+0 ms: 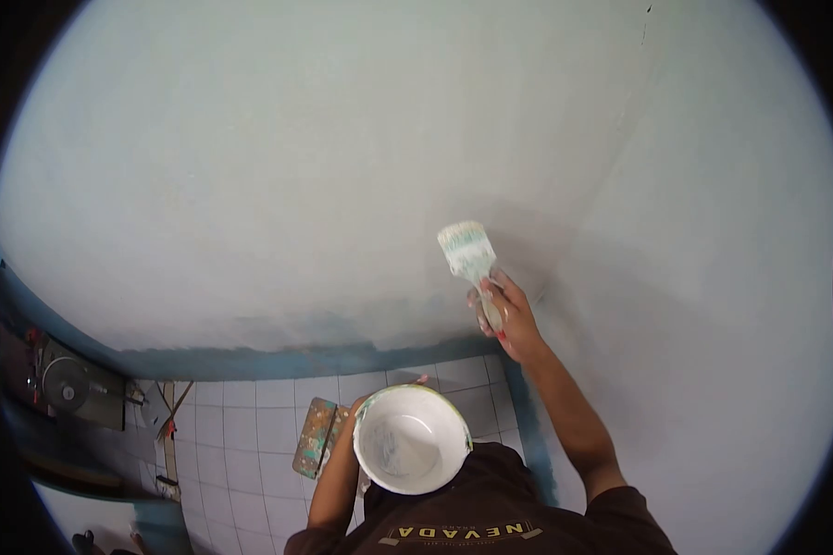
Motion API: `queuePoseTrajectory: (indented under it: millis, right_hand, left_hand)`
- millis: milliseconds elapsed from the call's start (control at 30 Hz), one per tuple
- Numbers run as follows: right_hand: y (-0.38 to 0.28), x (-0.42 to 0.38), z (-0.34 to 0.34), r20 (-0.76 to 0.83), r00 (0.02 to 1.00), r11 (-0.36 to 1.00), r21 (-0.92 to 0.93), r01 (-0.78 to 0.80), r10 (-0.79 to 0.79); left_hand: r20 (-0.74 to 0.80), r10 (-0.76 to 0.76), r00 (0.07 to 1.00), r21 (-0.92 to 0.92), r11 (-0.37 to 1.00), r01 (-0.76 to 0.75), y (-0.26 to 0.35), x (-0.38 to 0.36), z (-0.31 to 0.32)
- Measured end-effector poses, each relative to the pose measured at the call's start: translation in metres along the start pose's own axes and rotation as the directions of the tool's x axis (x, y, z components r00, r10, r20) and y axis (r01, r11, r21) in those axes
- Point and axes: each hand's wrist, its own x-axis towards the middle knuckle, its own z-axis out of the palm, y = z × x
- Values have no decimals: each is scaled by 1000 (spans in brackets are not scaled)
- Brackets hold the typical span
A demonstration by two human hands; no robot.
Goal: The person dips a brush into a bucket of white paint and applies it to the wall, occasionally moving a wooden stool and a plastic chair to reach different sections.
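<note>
My right hand (503, 310) is closed round the handle of a wide paintbrush (467, 248). The brush points up, its bristles and ferrule smeared with white and green paint, in front of the pale wall (342, 185). Against my body, my left hand (355, 410) holds a white paint bucket (370, 444). Most of that hand is hidden behind the bucket; a fingertip shows past its far rim. White paint lies in the bottom of the bucket.
A paint-spattered wooden board or stool (313, 435) stands on the tiled floor (241, 444). A blue band (250, 363) runs along the wall's base. At the left are a fan (67, 384) and thin sticks (176, 412). Another wall (713, 277) meets at the right.
</note>
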Motion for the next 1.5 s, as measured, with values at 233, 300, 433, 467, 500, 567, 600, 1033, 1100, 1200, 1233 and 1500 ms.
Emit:
queuePoseTrajectory:
  millis: [233,300,433,467,500,567,600,1033,1100,1200,1233,1500]
  right_hand:
    - [4,116,-57,-113,991,985,-149,-89,72]
    - [-29,151,-66,-190,981,990,-127,-66,41]
    - [-129,178,-57,-216,976,998,-59,-23,10]
    - [-153,172,-43,-231,973,995,-98,2,-25]
    - [-169,168,-37,-233,972,995,-104,5,-29]
    - [-188,162,-32,-192,946,946,-247,209,-260]
    - [-185,161,-29,-196,945,944,-257,208,-262]
    - [-26,147,-89,-333,932,972,-130,-194,141]
    - [-108,160,-71,-264,964,999,-14,-49,44]
    - [-216,148,-22,-235,966,982,-176,69,-110]
    - [-235,139,-12,-170,965,949,-281,146,-199]
    - [-124,154,-20,-384,860,851,-515,103,-337]
  left_hand:
    - [-84,-129,988,37,990,133,-8,25,-43]
    - [-114,-168,979,32,984,173,-9,27,-49]
    - [-180,-220,959,41,972,231,-7,21,-32]
    - [-174,-215,961,46,973,226,-6,25,-32]
    - [-173,-180,968,97,975,199,-8,29,-32]
    - [-161,-150,975,150,973,175,-13,41,-39]
    - [-71,-180,981,156,969,189,-17,56,-50]
    - [-17,-318,948,266,912,311,-1,48,-14]
    - [-31,-317,948,260,913,314,5,38,0]
    - [-30,-321,947,262,912,317,7,31,1]
    - [-9,-316,949,269,913,307,9,31,0]
    - [-142,-317,938,277,897,345,15,7,25]
